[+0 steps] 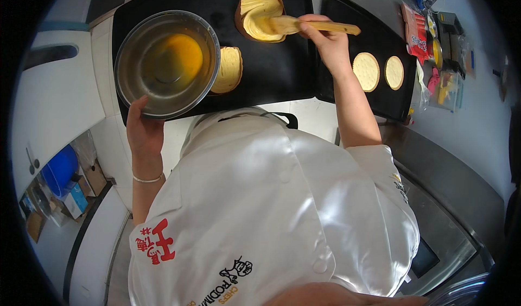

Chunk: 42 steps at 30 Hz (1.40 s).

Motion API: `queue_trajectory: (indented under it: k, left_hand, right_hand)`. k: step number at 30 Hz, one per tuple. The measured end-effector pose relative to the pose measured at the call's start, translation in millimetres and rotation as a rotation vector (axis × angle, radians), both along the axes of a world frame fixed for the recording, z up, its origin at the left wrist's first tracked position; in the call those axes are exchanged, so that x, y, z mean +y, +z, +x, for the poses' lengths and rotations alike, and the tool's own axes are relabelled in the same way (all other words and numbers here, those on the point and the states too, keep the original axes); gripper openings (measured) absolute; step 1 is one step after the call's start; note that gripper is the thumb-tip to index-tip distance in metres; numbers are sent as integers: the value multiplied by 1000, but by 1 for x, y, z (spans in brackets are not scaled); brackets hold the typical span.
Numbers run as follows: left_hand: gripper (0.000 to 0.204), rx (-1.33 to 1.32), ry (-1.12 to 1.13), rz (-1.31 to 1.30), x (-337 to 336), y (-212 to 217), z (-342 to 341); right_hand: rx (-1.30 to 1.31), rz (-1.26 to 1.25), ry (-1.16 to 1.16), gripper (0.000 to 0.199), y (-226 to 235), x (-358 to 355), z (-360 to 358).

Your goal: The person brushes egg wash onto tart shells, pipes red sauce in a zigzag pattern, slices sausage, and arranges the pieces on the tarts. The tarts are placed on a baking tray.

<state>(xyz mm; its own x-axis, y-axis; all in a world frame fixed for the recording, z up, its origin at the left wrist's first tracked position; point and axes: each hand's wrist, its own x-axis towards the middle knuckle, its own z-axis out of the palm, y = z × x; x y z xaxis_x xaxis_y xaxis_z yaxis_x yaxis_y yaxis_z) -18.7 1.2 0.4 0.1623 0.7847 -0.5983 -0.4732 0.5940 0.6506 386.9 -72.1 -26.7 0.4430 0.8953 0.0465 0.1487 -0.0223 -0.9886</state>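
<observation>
My left hand (142,128) grips the near rim of a steel bowl (132,61) with yellow beaten egg in its bottom, held over a black baking tray (277,72). My right hand (325,45) holds a wooden-handled brush (304,26) whose bristles lie on a glossy yellow pastry (256,8) at the tray's far side. A second pale layered pastry (230,70) lies by the bowl, partly hidden under its rim.
A second black tray (347,18) to the right carries two round flat pastries (366,71). Packets and small items (434,45) clutter the steel counter at the far right. A blue tub (59,170) stands on the floor at left. My white jacket fills the lower view.
</observation>
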Motion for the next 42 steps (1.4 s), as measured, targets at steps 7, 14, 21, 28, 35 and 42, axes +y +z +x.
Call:
queue_trajectory:
  k: [7,14,21,28,35,42]
  left_hand:
    - [27,-24,-8,19,-8,11,14]
    - [25,46,73,7,-37,8,28]
    - [27,35,72,38,-64,22,31]
    - [21,33,35,25,-77,18,30]
    - [26,-349,-438,227,-70,-30,26]
    - [42,34,-610,443,-128,4,90]
  right_hand:
    - [-178,-110,252,14,7,27,53]
    - [-264,-209,599,17,27,54,45]
    - [-110,-133,572,10,27,73,84]
    - [-365,241,237,15,59,15,34]
    - [112,204,-123,19,75,-116,-53]
    - [-335,46,-151,12,49,-174,-77]
